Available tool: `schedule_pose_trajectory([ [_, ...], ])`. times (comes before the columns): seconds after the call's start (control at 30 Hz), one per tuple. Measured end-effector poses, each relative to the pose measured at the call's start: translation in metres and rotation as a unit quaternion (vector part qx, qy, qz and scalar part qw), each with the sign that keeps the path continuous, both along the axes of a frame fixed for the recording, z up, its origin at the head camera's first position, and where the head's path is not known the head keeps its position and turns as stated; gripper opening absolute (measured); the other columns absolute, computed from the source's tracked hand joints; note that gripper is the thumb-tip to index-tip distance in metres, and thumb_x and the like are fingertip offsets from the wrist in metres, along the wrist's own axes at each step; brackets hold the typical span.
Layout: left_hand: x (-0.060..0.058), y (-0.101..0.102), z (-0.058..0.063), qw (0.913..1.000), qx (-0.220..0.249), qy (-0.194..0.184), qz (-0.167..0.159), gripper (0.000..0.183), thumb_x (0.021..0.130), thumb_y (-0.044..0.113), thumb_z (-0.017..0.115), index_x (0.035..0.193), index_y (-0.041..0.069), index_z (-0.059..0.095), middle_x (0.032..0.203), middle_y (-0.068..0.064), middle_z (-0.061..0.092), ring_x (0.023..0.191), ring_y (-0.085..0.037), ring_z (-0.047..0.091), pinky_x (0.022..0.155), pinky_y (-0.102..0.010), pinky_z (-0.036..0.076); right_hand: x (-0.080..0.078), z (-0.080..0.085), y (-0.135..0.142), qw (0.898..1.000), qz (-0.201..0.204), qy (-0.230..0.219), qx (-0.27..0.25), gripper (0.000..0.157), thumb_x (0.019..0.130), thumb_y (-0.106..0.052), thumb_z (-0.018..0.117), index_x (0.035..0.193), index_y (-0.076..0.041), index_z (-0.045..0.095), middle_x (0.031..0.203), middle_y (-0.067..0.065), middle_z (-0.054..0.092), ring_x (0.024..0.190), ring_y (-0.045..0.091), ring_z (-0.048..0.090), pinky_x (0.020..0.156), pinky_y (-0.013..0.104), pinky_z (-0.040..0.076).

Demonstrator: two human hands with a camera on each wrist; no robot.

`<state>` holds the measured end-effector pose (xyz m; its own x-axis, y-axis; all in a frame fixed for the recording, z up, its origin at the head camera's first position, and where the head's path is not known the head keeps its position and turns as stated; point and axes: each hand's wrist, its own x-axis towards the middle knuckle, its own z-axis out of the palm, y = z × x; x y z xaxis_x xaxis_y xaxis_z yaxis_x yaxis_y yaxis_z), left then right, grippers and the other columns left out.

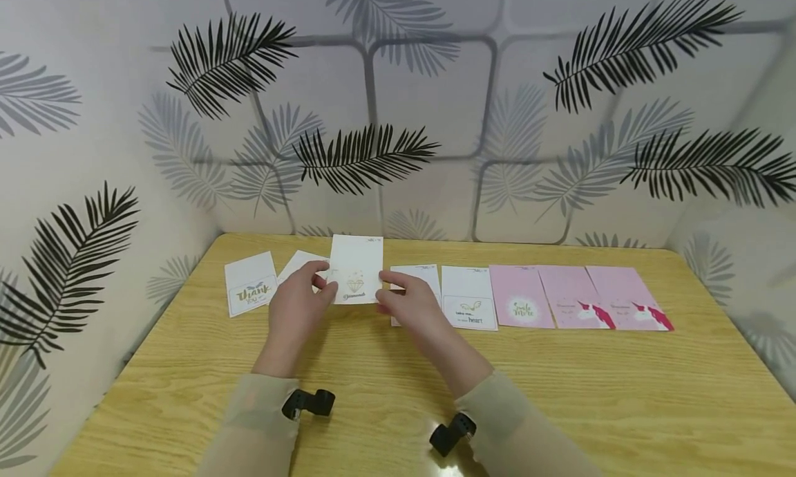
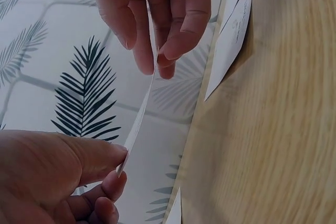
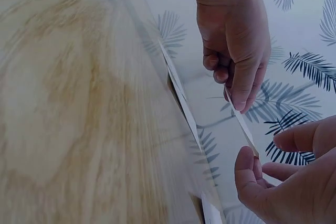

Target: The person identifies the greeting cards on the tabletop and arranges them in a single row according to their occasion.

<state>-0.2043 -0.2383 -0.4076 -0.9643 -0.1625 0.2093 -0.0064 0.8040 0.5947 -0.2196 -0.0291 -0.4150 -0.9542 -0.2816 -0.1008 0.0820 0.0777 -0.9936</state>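
Note:
A white card printed with a gold diamond and the word "Diamonds" is held raised above the table between both hands. My left hand pinches its left edge between thumb and fingers. At the opposite edge my right hand holds the card with its fingertips. Seen nearly edge-on, the card spans both hands in the left wrist view. The right wrist view shows the left hand gripping the far end and the right hand at the near end.
On the wooden table, a "Thank you" card and a partly covered white card lie left. Rightward stand white cards, one with wings, then a pink "Smile More" card and two pink unicorn cards. A leaf-patterned wall rises behind.

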Motion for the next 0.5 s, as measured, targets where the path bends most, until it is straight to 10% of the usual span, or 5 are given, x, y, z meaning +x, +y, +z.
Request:
schedule_pose_trajectory([
  [0.5, -0.003, 0.010, -0.016, 0.9989, -0.010, -0.045, -0.001, 0.043, 0.104, 0.018, 0.076, 0.143, 0.002, 0.069, 0.104, -0.008, 0.074, 0.081, -0.025, 0.063, 0.073, -0.044, 0.050, -0.001, -0.009, 0.008, 0.997, 0.004, 0.015, 0.075, 0.051, 0.103, -0.006, 0.064, 0.153, 0.001, 0.062, 0.152, 0.020, 0.063, 0.118, 0.037, 0.074, 0.102, 0.047, 0.058],
])
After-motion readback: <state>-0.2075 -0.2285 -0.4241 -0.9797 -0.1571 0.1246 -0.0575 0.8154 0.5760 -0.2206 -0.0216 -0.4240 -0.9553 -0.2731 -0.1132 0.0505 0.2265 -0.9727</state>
